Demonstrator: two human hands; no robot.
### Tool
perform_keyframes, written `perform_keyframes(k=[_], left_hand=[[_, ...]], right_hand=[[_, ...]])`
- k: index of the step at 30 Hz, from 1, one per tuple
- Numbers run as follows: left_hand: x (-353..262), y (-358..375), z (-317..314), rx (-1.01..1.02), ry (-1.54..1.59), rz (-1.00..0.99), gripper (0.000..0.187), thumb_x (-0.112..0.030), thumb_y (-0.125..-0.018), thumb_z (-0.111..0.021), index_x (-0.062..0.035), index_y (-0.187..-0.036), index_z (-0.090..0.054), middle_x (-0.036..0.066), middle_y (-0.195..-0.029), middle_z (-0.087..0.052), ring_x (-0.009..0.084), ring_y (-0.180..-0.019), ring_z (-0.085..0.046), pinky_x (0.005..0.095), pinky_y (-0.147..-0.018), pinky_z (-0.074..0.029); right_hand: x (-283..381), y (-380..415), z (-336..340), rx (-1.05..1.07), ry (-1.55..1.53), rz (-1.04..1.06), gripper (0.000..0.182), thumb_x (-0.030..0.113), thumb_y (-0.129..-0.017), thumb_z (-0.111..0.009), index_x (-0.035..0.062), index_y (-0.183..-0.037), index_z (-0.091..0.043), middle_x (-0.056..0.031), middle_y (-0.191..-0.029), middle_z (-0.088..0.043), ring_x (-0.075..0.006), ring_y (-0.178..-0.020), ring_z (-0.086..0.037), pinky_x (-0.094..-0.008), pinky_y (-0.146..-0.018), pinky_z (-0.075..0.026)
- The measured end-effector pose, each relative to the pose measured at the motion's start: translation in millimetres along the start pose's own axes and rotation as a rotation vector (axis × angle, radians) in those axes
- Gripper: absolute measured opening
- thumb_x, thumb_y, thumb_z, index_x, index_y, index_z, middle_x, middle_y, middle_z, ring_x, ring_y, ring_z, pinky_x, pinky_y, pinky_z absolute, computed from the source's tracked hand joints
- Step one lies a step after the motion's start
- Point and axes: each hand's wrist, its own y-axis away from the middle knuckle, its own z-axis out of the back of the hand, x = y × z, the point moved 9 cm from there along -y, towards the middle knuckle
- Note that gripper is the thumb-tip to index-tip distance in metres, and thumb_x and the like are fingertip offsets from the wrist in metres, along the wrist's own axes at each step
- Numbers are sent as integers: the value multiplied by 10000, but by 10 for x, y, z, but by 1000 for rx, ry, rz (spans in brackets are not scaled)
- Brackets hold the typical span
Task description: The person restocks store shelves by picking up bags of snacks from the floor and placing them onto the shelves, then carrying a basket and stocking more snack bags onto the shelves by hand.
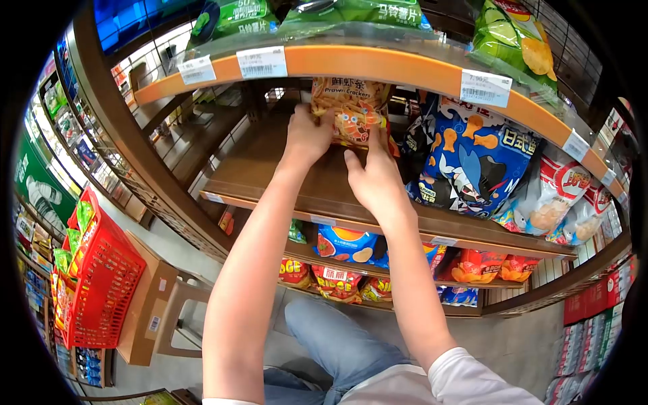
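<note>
A golden bag of prawn crackers (pixel 352 111) stands on the brown middle shelf (pixel 270 158), just under the orange front edge of the shelf above. My left hand (pixel 308 133) is closed on the bag's left side, its fingers curled at the edge. At the lower right side of the bag is my right hand (pixel 378 172), its thumb apart from its fingers and its fingertips against the packet. Part of the fingers is hidden by the hand. Right of my right hand stands a big blue snack bag (pixel 476 158).
Clear-and-red bags (pixel 557 192) stand at the shelf's right end. Green chip bags (pixel 364 12) fill the upper shelf, whose orange edge (pixel 398 65) overhangs my hands. Lower shelves hold more packets. A red basket (pixel 108 290) with snacks rests on a cardboard box (pixel 150 304) at left.
</note>
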Motion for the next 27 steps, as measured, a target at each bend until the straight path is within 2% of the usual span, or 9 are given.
perform_keyframes(k=[3, 8, 10, 16, 20, 22, 23, 25, 27], left_hand=[[93, -37, -70, 75, -21, 10, 519, -289, -917, -589, 76, -1261, -456, 241, -1151, -616, 260, -1082, -609, 333, -910, -458], [13, 51, -153, 146, 6, -3, 472, -260, -930, -560, 61, -1264, -465, 248, -1197, -598, 310, -1138, -580, 346, -955, -427], [-24, 90, -227, 208, 10, 12, 473, -256, -929, -559, 55, -1273, -462, 249, -1203, -595, 317, -1149, -573, 351, -962, -423], [25, 63, -282, 194, 5, 9, 481, -243, -932, -544, 59, -1294, -447, 262, -1239, -570, 339, -1173, -554, 364, -978, -420], [18, 124, -34, 26, -94, -13, 470, -231, -938, -535, 73, -1285, -446, 286, -1251, -549, 370, -1182, -542, 376, -987, -423], [-83, 256, 59, -3, -107, -63, 467, -226, -939, -535, 77, -1284, -445, 294, -1247, -547, 371, -1188, -538, 379, -987, -425], [-150, 326, 115, -30, -115, -107, 465, -221, -941, -534, 80, -1283, -443, 302, -1243, -546, 371, -1193, -535, 382, -986, -427], [-274, 482, 154, 13, -76, -118, 459, -216, -943, -532, 79, -1283, -442, 303, -1239, -548, 372, -1185, -541, 385, -980, -433], [-405, 638, 163, 48, 21, -149, 405, -195, -949, -521, 76, -1247, -482, 283, -1177, -594, 360, -1123, -585, 384, -936, -460]], right_hand=[[-24, 20, -29, 99, -103, -80, 695, 232, -928, -511, -124, -1426, -181, -358, -1474, -185, -422, -1392, -215, -398, -1141, -251], [-168, -9, -48, 82, -125, -120, 706, 235, -920, -526, -151, -1409, -194, -367, -1465, -197, -414, -1402, -197, -384, -1160, -203], [-249, 0, -9, 13, -22, -159, 757, 304, -894, -555, -124, -1419, -216, -361, -1412, -324, -399, -1347, -333, -358, -1117, -278], [-261, 41, 23, 2, -23, -214, 760, 307, -885, -570, -132, -1405, -232, -392, -1298, -437, -444, -1256, -434, -394, -1054, -357], [-131, 80, 98, 19, -164, -203, 723, 228, -899, -562, -203, -1365, -218, -411, -1398, -284, -452, -1354, -289, -406, -1140, -249], [-4, 102, 231, -70, -252, -113, 689, 213, -897, -576, -188, -1360, -261, -400, -1342, -382, -449, -1291, -397, -420, -1093, -325], [3, 129, 245, -74, -258, -111, 689, 213, -897, -576, -188, -1360, -261, -400, -1342, -382, -449, -1291, -397, -420, -1093, -325], [153, 241, 419, -225, -342, 98, 655, 203, -893, -593, -154, -1363, -308, -374, -1299, -453, -448, -1227, -473, -422, -1044, -380], [234, 356, 502, -205, -390, 111, 649, 206, -895, -595, -139, -1369, -315, -364, -1311, -450, -447, -1229, -471, -418, -1044, -379]])
